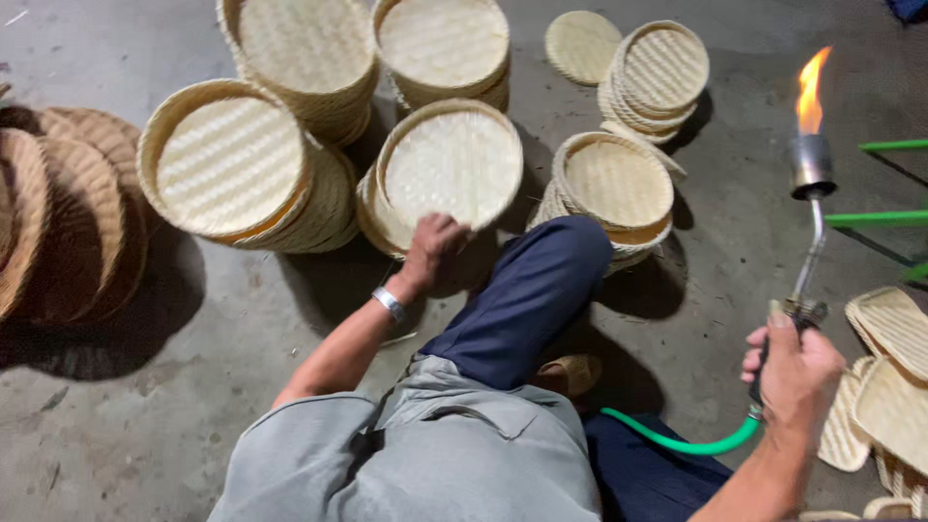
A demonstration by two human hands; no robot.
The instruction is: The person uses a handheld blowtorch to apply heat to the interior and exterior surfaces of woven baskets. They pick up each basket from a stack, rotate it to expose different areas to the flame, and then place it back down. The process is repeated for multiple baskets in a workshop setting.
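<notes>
gripping the lower rim of a round pale woven tray (452,162), the left hand (432,247) is closed; right hand (797,372) clasps a lit gas torch (810,208) with green hose (677,440).

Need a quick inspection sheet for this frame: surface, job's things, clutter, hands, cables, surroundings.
Surface: bare grey concrete floor, scuffed.
Job's things: round woven bamboo tray tilted on edge; lit gas torch, flame pointing up.
Clutter: stacks of round trays ahead; darker trays far left; rectangular woven trays at right.
Hands: left hand grips the tray's lower rim; right hand holds the torch handle.
Cables: green hose running from the torch.
Surroundings: green metal frame at right.
</notes>
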